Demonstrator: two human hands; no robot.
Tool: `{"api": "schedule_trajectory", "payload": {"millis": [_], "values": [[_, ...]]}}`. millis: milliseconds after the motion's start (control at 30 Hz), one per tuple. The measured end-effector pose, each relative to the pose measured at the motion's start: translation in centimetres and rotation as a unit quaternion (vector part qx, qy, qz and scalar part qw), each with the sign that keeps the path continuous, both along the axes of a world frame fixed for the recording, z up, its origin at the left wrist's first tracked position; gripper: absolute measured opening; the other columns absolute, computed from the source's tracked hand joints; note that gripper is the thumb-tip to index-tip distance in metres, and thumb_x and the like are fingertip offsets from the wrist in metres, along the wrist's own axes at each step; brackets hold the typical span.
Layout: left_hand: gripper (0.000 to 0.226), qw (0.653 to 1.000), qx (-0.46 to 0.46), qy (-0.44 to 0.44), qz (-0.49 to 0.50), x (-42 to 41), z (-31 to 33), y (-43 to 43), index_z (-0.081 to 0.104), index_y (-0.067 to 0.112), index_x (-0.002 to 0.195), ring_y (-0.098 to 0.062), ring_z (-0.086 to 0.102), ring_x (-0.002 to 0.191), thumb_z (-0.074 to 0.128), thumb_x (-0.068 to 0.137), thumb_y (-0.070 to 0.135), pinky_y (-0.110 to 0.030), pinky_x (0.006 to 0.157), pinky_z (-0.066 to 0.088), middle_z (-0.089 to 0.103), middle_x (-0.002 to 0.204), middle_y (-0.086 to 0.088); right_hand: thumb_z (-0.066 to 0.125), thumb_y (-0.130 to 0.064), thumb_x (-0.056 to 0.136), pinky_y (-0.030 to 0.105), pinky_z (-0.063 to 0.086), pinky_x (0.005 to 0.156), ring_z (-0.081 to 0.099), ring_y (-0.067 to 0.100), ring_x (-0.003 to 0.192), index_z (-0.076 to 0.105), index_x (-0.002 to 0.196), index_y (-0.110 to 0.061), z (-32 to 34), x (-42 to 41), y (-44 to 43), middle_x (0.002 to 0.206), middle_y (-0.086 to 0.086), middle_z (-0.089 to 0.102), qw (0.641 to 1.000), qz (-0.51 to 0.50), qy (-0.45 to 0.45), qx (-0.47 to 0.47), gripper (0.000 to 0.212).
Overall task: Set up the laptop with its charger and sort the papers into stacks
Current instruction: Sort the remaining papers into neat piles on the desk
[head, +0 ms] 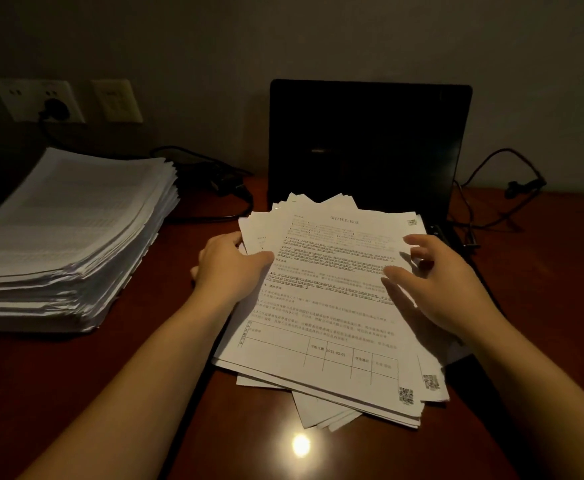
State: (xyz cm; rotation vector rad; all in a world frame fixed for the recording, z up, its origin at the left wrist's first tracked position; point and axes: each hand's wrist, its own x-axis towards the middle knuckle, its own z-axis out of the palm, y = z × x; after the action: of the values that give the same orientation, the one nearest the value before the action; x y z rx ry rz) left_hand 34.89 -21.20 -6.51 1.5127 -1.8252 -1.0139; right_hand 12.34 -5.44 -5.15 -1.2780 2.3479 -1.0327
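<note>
Both bare forearms reach forward from the lower edge of the view onto a loose pile (328, 327) of printed papers. The left hand (228, 263) sits at the pile's left edge, its thumb lying flat across the top sheet and its fingers (237, 238) curled round the edge of the sheets, so it pinches them. The right hand (437, 284) is over the right part of the top sheet, palm down, its fingers (413, 241) apart and lightly bent; whether their tips touch the paper I cannot tell.

The loose pile is fanned and uneven, corners sticking out at the far and near ends. It lies in front of the open laptop (366, 140), covering its keyboard and reaching onto the dark red table (75, 382). The laptop's screen is dark.

To the left, well apart from the hands, stands a tall stack (72, 233) of papers, its edges roughly squared. Behind it a plug (56, 107) sits in a wall socket (23, 98), and a black cable (200, 161) runs along the table towards the laptop. Another cable (512, 157) loops behind the laptop's right side. A bright spot of light (301, 445) reflects off the table near the pile.
</note>
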Motion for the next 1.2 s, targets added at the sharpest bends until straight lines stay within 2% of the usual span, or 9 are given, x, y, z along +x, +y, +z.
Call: {"api": "schedule_trajectory", "payload": {"millis": [233, 333, 433, 533, 633, 700, 833, 933, 1200], "values": [[0.029, 0.998, -0.018, 0.015, -0.051, 0.0, -0.4, 0.1, 0.069, 0.058, 0.082, -0.021, 0.059, 0.121, 0.065, 0.057, 0.072, -0.054, 0.099, 0.048, 0.066, 0.123, 0.019, 0.074, -0.029, 0.087, 0.015, 0.041, 0.066, 0.052, 0.014, 0.124, 0.045, 0.145, -0.026, 0.6, -0.2, 0.0, 0.144, 0.000, 0.051, 0.994, -0.005, -0.092, -0.060, 0.065], [0.021, 0.993, -0.060, -0.038, -0.090, -0.1, -0.1, 1.1, 0.075, 0.042, 0.090, -0.026, 0.022, 0.151, 0.068, 0.081, 0.060, -0.058, 0.117, 0.024, 0.045, 0.150, 0.019, 0.076, -0.024, 0.086, 0.013, 0.040, 0.062, 0.051, 0.008, 0.115, 0.044, 0.145, -0.026, 0.4, -0.4, 0.1, 0.143, -0.001, 0.051, 0.991, -0.006, -0.109, -0.072, 0.067], [0.020, 0.989, -0.120, -0.011, -0.088, -0.1, 0.3, 1.4, 0.077, 0.031, 0.100, -0.016, 0.002, 0.154, 0.063, 0.095, 0.045, -0.052, 0.122, 0.011, 0.039, 0.155, 0.018, 0.076, -0.017, 0.086, 0.019, 0.044, 0.075, 0.052, 0.009, 0.111, 0.039, 0.149, -0.027, 0.6, -0.6, 0.2, 0.144, 0.000, 0.050, 0.982, -0.026, -0.160, -0.097, 0.074], [0.017, 0.980, -0.159, 0.076, -0.089, 0.0, 1.1, 2.1, 0.073, 0.041, 0.092, -0.017, 0.029, 0.149, 0.058, 0.099, 0.044, -0.048, 0.115, 0.033, 0.053, 0.136, 0.029, 0.076, -0.016, 0.086, 0.017, 0.046, 0.070, 0.064, 0.001, 0.094, 0.032, 0.152, -0.030, 1.0, -0.7, 0.4, 0.127, -0.004, 0.062, 0.969, -0.021, -0.217, -0.114, 0.081], [0.017, 0.966, -0.113, 0.210, -0.097, -0.3, 1.8, 3.4, 0.072, 0.035, 0.100, -0.007, 0.072, 0.101, 0.056, 0.101, 0.039, -0.028, 0.076, 0.061, 0.075, 0.104, 0.017, 0.077, -0.017, 0.084, 0.028, 0.056, 0.075, 0.073, 0.007, 0.090, 0.039, 0.147, -0.028, 1.1, -0.7, 0.5, 0.104, -0.004, 0.075, 0.961, 0.006, -0.251, -0.114, 0.074], [0.019, 0.963, -0.103, 0.233, -0.084, -0.5, 2.0, 3.8, 0.069, 0.029, 0.107, -0.003, 0.073, 0.090, 0.053, 0.102, 0.039, -0.025, 0.070, 0.061, 0.076, 0.099, 0.016, 0.075, -0.014, 0.086, 0.043, 0.060, 0.082, 0.074, 0.018, 0.092, 0.055, 0.131, -0.016, 1.2, -0.5, 0.4, 0.101, 0.001, 0.077, 0.953, 0.014, -0.272, -0.132, 0.049], [0.015, 0.958, 0.011, 0.271, -0.088, -0.9, 2.0, 3.3, 0.066, 0.024, 0.113, -0.016, 0.074, 0.097, 0.058, 0.101, 0.030, -0.043, 0.084, 0.060, 0.077, 0.102, 0.007, 0.066, -0.014, 0.094, 0.034, 0.063, 0.065, 0.076, 0.022, 0.081, 0.065, 0.100, -0.010, 1.7, 0.4, 0.7, 0.087, 0.004, 0.077, 0.931, -0.010, -0.278, -0.237, 0.008], [0.021, 0.948, 0.049, 0.281, -0.138, -1.1, 2.1, 3.9, 0.064, 0.020, 0.122, -0.017, 0.074, 0.100, 0.054, 0.104, 0.023, -0.041, 0.084, 0.061, 0.077, 0.108, 0.004, 0.057, -0.019, 0.099, 0.037, 0.063, 0.067, 0.075, 0.021, 0.084, 0.064, 0.102, -0.014, 2.0, 0.8, 0.8, 0.091, 0.003, 0.077, 0.914, -0.025, -0.281, -0.290, 0.009], [0.015, 0.937, -0.128, 0.291, -0.144, -0.5, 4.9, 3.9, 0.055, 0.038, 0.114, -0.001, 0.068, 0.099, 0.046, 0.106, 0.028, -0.024, 0.076, 0.061, 0.069, 0.105, 0.020, 0.045, -0.020, 0.105, 0.040, 0.062, 0.080, 0.072, 0.017, 0.100, 0.059, 0.109, -0.021, 4.9, 2.6, 0.0, 0.108, 0.002, 0.072, 0.907, 0.025, -0.228, -0.353, 0.015]]}}
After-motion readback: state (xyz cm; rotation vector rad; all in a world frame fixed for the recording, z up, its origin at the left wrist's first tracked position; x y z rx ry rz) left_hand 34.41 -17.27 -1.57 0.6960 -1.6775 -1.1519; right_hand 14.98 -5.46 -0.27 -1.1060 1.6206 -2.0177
